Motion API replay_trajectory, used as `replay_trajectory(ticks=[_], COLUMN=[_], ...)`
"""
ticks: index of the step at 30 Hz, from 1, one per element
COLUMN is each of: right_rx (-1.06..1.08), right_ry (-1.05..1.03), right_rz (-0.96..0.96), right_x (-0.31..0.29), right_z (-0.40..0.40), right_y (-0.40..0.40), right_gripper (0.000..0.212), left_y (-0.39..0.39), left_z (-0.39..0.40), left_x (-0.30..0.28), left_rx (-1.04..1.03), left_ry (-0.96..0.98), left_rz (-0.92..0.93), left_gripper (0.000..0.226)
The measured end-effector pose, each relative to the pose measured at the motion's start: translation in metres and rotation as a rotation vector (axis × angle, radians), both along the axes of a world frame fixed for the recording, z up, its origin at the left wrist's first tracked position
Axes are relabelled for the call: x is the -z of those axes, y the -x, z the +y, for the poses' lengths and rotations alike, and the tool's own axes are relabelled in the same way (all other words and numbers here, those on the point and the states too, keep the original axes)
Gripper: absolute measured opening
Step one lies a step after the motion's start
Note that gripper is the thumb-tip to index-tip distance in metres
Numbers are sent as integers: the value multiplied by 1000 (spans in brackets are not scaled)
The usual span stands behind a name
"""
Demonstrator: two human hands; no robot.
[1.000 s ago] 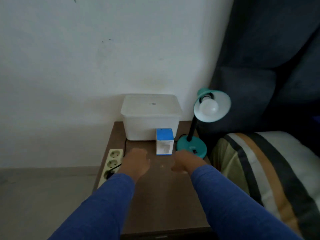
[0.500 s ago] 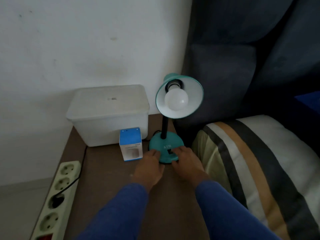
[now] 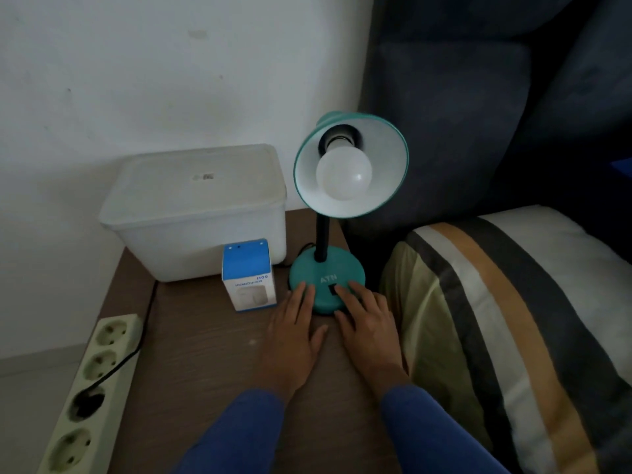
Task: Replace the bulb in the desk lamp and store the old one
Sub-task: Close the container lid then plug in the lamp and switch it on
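Note:
A teal desk lamp (image 3: 327, 278) stands on the brown bedside table (image 3: 205, 354), its shade tilted towards me with a round white bulb (image 3: 343, 172) screwed in and unlit. My left hand (image 3: 294, 333) lies flat with its fingertips on the left front of the lamp's round base. My right hand (image 3: 367, 323) rests with its fingers on the right front of the base, beside the black switch (image 3: 332, 289). Neither hand grips anything. A small blue and white box (image 3: 249, 275) stands just left of the base.
A lidded translucent white plastic container (image 3: 198, 210) sits at the table's back against the wall. A white power strip (image 3: 92, 391) with one black plug lies along the left edge. A striped pillow (image 3: 506, 330) and dark headboard border the right.
My head and both hands have moved closer to the lamp. The hands went from the table's middle to the lamp's base and now rest spread on it.

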State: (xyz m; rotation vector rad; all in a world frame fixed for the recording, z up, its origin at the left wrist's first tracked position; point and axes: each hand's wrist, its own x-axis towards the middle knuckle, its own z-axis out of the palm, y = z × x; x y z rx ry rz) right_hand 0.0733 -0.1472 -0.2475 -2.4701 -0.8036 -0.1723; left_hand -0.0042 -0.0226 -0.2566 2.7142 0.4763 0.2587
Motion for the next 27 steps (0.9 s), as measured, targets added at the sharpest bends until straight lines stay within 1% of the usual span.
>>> replay_trajectory(ticks=[3, 7, 14, 22, 27], right_rx=[10, 23, 37, 26, 15], right_ry=[-48, -68, -24, -26, -20], right_rz=[-15, -55, -74, -82, -82], right_x=[3, 7, 7, 9, 9], right_z=[1, 1, 2, 3, 2], right_y=[-1, 0, 0, -1, -1], right_gripper=[40, 38, 40, 40, 39], left_y=[1, 1, 0, 0, 0], left_z=[1, 1, 1, 1, 1], left_x=[2, 3, 3, 5, 4], left_rx=[-5, -3, -14, -11, -5], left_ry=[16, -7, -3, -37, -28], left_rz=[10, -2, 10, -9, 0], left_gripper=[72, 80, 80, 77, 79])
